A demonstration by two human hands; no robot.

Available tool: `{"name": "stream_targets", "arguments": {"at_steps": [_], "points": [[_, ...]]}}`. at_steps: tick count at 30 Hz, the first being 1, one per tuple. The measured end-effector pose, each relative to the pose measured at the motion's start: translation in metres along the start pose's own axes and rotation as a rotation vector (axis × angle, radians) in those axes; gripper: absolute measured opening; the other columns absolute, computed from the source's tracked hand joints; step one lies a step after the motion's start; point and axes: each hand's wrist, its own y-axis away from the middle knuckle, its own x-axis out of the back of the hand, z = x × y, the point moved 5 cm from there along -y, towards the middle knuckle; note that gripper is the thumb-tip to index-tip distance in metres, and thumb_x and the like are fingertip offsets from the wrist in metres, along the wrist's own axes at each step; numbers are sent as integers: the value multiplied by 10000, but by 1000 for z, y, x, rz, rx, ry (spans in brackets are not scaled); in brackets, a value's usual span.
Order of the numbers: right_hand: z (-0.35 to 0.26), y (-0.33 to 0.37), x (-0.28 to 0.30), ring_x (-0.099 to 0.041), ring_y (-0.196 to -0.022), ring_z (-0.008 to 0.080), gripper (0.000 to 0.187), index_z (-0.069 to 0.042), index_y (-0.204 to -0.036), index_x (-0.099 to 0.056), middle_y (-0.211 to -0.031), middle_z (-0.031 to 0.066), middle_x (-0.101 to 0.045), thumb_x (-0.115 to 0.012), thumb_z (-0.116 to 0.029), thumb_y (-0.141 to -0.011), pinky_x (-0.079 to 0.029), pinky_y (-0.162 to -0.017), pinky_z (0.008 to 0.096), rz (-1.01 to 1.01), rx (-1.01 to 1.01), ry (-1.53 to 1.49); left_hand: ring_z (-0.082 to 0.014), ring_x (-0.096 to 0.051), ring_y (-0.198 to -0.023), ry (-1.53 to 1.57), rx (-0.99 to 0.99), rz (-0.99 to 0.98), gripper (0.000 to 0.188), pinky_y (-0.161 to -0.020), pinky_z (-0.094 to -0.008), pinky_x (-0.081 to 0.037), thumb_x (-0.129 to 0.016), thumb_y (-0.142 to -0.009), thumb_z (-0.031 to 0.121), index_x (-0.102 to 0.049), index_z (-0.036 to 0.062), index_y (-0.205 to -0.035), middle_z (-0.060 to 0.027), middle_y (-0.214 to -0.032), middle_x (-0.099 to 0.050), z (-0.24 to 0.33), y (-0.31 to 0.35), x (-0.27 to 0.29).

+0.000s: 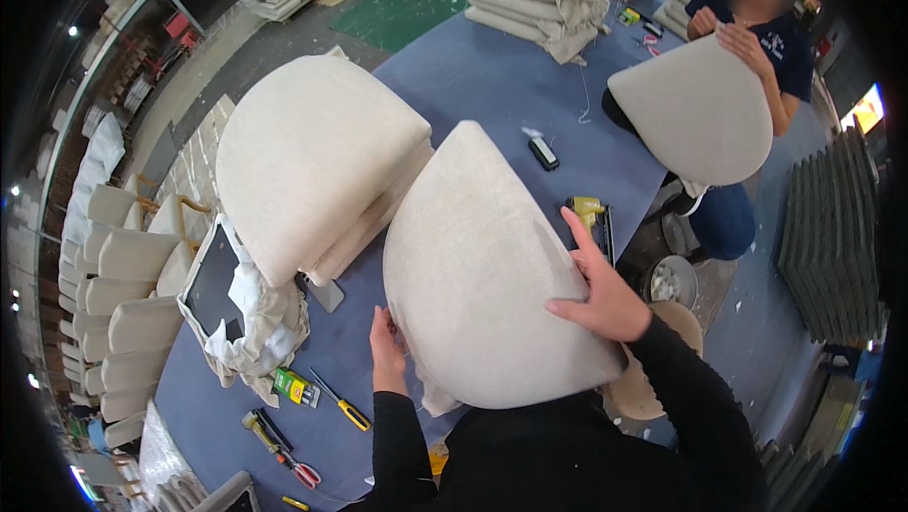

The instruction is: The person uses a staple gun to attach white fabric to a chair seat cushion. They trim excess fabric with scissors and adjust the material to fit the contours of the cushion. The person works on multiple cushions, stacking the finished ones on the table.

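A cream upholstered chair seat cushion, rounded on one side and tapering to a blunt point at the far end, is tilted up in front of me. My left hand grips its left edge, with some fingers hidden behind it. My right hand holds the right edge, thumb on the top face and index finger stretched along the side. Loose fabric hangs from the cushion's lower left. Just left of it lies a stack of similar cushions. An unfinished cushion, with white padding and a dark panel, lies beyond my left hand.
On the blue table lie a yellow-handled screwdriver, red-handled scissors, a phone, a black device and a staple gun. Opposite, a co-worker holds another cushion. Chairs stand left.
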Motion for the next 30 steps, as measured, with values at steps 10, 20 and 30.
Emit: {"name": "stream_targets", "arguments": {"at_steps": [10, 20, 30], "points": [[-33, 15, -97, -215, -1667, 444, 824, -113, -1732, -338, -1754, 257, -261, -733, -277, -1028, -188, -1347, 508, -118, 454, 182, -235, -514, -1471, -275, -308, -608, 753, -1179, -472, -425, -454, -1144, 614, -343, 181, -1751, -66, -1650, -503, 141, 102, -180], [262, -94, -8, -596, -1433, 341, 811, -67, -1620, -497, -1510, 213, -634, -853, -333, -942, -462, -1215, 449, 248, 154, 210, -379, -618, -1395, -1144, -727, -299, 985, -1197, -430, -452, -845, -938, 333, -304, 41, -1708, -261, -1512, -614, 253, 175, -146], [358, -91, 124, -488, -1470, 463, 1013, -132, -1687, -340, -1580, 255, -494, -823, -108, -797, -372, -1258, 520, 642, -235, 431, -268, -546, -1445, -1116, -613, -192, 931, -1235, -394, -398, -866, -941, 284, -374, 45, -1694, -155, -1564, -573, 232, 218, -159]]}}
